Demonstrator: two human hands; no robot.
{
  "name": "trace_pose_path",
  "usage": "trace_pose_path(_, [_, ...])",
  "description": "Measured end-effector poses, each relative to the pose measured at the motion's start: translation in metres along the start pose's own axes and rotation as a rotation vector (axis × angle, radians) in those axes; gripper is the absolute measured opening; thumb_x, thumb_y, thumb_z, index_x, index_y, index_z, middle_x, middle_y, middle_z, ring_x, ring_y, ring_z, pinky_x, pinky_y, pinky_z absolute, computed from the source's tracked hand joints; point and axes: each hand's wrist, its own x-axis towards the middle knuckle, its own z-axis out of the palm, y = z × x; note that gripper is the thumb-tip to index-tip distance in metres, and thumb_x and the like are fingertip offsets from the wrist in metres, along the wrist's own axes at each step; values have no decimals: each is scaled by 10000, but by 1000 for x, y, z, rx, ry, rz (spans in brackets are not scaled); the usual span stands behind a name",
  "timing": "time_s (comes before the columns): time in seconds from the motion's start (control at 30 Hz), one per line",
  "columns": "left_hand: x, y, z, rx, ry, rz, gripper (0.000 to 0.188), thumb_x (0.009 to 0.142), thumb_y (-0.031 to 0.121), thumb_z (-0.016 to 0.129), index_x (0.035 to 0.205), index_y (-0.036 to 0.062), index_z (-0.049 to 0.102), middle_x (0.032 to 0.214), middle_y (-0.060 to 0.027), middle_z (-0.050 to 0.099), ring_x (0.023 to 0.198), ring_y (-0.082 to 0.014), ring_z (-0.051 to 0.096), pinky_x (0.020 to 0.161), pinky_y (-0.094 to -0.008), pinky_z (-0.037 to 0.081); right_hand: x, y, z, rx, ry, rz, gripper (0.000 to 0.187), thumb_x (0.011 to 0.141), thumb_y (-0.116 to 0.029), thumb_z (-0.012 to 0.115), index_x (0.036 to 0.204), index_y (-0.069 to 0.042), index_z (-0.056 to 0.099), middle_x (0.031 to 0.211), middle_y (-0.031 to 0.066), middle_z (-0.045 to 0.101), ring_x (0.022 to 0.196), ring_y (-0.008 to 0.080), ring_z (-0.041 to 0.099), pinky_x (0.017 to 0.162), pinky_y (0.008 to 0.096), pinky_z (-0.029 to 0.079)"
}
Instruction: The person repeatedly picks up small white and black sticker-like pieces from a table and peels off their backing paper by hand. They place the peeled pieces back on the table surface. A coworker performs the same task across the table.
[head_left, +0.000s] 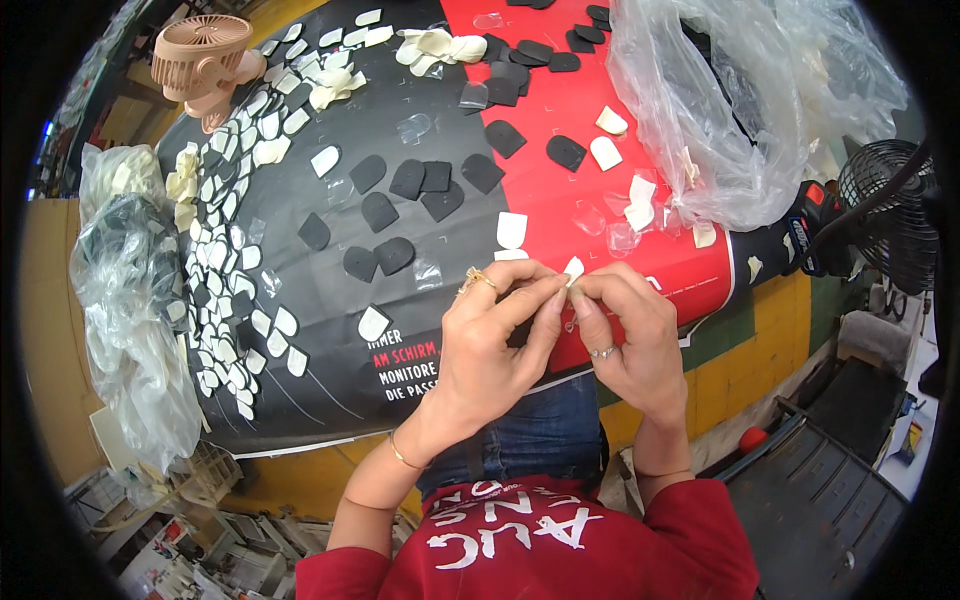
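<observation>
Near the front edge of the table, my left hand (492, 345) and my right hand (637, 340) meet fingertip to fingertip. Between them they pinch a small white piece (573, 268), seen mostly edge-on and partly covered by my fingers. Just beyond my left fingers lies a white rounded pad (512, 230), with another white one partly hidden behind those fingers. Left of my left hand, one more white pad (374, 322) rests on the black part of the sheet. Several black rounded pads (380, 212) are scattered farther off.
A black and red printed sheet (300, 390) covers the table. Many white and dark pads (225, 262) crowd its left side. Clear plastic bags (715, 120) lie far right, and another bag (140, 330) hangs left. A pink fan (203, 58) and a black fan (885, 205) stand at the edges.
</observation>
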Motion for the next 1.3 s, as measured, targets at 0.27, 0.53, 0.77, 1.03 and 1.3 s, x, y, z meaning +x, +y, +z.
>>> trace_pose_path(0.27, [-1, -2, -2, -33, -33, -17, 244, 828, -28, 709, 1068, 4, 743, 996, -112, 678, 784, -229, 663, 695, -321, 532, 0, 1, -2, -15, -16, -8, 98, 916, -24, 658, 1000, 26, 659, 869, 131, 640, 750, 264, 633, 675, 338, 496])
trace_pose_path(0.53, [-5, -1, 1, 281, 4, 196, 336, 774, -31, 739, 1098, 54, 750, 1015, -80, 686, 760, -211, 625, 728, -333, 491, -5, 0, 1, -19, 0, 8, 99, 920, -28, 657, 999, 33, 652, 862, 141, 631, 733, 276, 615, 667, 351, 485])
trace_pose_path(0.77, [-6, -1, 5, 294, 5, 193, 311, 761, -5, 752, 1068, 42, 745, 1004, -67, 681, 759, -207, 627, 740, -346, 469, -7, 3, 4, -25, 38, -2, 74, 925, -22, 644, 979, 28, 643, 846, 138, 623, 720, 275, 604, 649, 350, 475])
trace_pose_path(1.03, [-7, -1, 3, 240, -29, 124, 199, 811, -2, 732, 1005, 36, 755, 951, -85, 688, 754, -229, 622, 717, -339, 480, -8, 2, 4, -79, 24, -28, 84, 880, -30, 670, 950, 1, 635, 840, 123, 622, 721, 294, 579, 671, 374, 451])
trace_pose_path(1.3, [-7, -14, -22, 104, 181, -20, 109, 852, -8, 685, 950, -25, 730, 924, -116, 708, 793, -216, 679, 725, -303, 523, -6, 8, -8, -183, 149, 32, 102, 902, -90, 676, 870, -12, 618, 758, 118, 605, 679, 289, 578, 650, 385, 440])
